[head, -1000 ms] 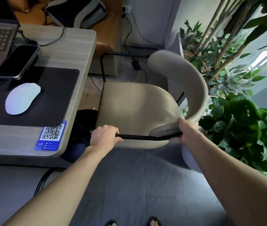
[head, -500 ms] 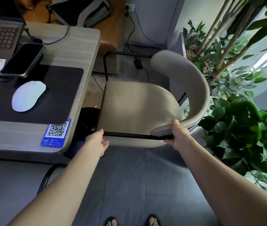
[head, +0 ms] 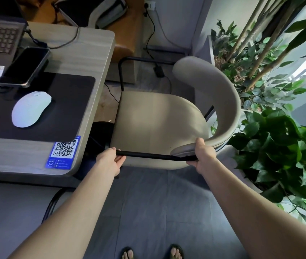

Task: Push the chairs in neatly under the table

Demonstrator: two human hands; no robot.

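- Head view: chair stands beside the desk, seat not under it
- Left hand, loose half a second ago, again curls its grip around the black armrest bar
- Right hand stays clamped on the bar's far end

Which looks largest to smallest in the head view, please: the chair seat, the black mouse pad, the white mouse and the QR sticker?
1. Chair seat
2. Black mouse pad, though it is partly covered and cut off by the frame edge, so this ranking is unsure
3. White mouse
4. QR sticker, close to the mouse in apparent size
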